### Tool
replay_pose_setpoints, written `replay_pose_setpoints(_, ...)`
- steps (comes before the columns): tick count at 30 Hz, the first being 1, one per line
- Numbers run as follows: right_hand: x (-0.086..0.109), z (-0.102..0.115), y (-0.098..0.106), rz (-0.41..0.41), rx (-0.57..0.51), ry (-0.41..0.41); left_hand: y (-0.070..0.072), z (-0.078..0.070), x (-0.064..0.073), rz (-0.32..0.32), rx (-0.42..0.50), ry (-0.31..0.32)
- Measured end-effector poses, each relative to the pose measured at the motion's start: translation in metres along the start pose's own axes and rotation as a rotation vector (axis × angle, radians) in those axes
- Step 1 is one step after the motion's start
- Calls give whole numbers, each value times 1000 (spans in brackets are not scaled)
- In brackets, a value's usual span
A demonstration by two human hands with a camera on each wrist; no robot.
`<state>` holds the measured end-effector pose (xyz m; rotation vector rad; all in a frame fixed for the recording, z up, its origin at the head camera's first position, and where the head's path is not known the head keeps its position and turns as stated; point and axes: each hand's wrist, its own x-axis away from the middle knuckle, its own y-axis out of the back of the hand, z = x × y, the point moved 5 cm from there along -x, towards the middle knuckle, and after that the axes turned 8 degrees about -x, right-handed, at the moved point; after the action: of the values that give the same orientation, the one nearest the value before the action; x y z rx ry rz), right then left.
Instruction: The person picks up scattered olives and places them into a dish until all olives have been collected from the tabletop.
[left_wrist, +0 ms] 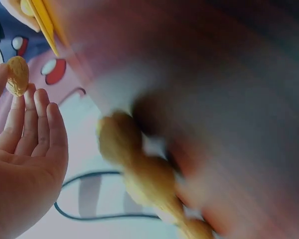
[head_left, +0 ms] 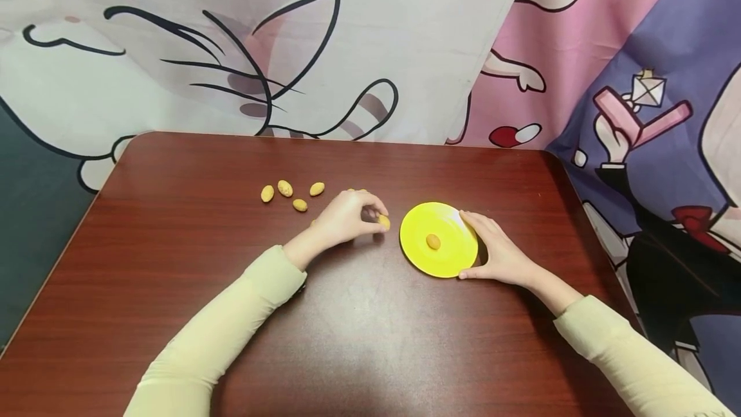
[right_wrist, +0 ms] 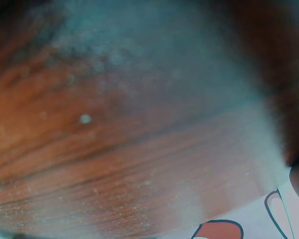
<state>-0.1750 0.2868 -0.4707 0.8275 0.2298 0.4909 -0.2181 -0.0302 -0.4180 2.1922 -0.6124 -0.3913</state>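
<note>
Between thumb and fingertips my left hand (head_left: 347, 216) pinches a small, wrinkled, yellow nut-like oval (head_left: 383, 221), just left of the plate. Its pitted surface shows in the left wrist view, where the oval (left_wrist: 18, 75) sits between thumb and fingertip and the other fingers are extended. A round yellow plate (head_left: 418, 255) bears one similar oval (head_left: 433, 241) near its middle. With thumb and fingers spread round the right edge of the plate, my right hand (head_left: 502, 255) holds it. In the right wrist view that hand is mostly out of frame.
Several more yellow ovals (head_left: 285, 188) lie on the brown wooden table (head_left: 359, 340) behind and left of my left hand, some partly hidden by it. A cartoon-printed cloth (head_left: 428, 50) hangs behind the table's far edge, another (head_left: 648, 166) at the right.
</note>
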Motion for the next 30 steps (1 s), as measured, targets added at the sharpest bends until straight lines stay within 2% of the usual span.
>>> replay_pose_setpoints(9,1,0,-2,1,-4,2,-29,-30,-19,108,-14,-61)
replay_pose_setpoints(17,1,0,-1,4,-6,5,-49,-45,-33,144,-89,-94)
replay_pose_setpoints(23,1,0,-1,1,1,14,-58,-53,-39,174,-152,-97)
replay_pose_setpoints(30,1,0,1,-1,8,21,-66,-53,-43,205,-225,-99)
